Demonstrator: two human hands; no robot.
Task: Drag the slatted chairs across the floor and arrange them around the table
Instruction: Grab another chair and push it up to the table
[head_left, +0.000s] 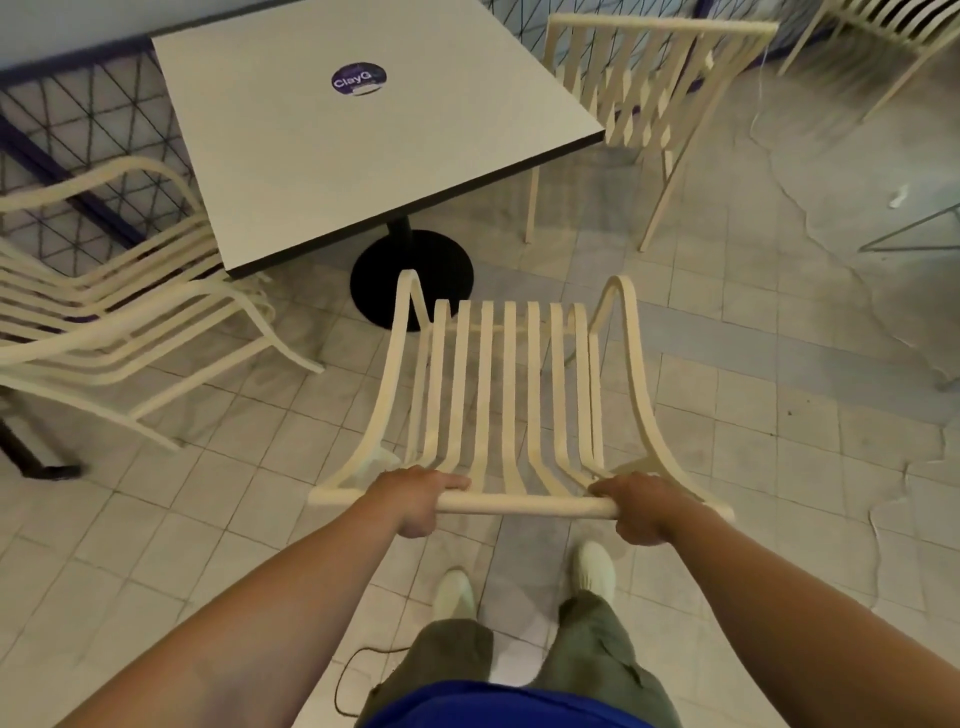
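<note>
A cream slatted chair (509, 374) stands in front of me with its seat facing the white square table (363, 156). My left hand (415, 499) and my right hand (639, 506) both grip the top rail of its backrest, one toward each end. The chair's front edge is close to the table's black round base (410, 275). A second slatted chair (644, 88) stands at the table's right side. A third slatted chair (104, 312) sits at the table's left corner.
A dark wire-mesh fence (93, 114) runs behind the table along the wall. Another cream chair (883, 36) shows at the top right. A thin metal frame (914, 228) lies at the right edge. The tiled floor (779, 415) is wet and stained. My feet stand below the chair.
</note>
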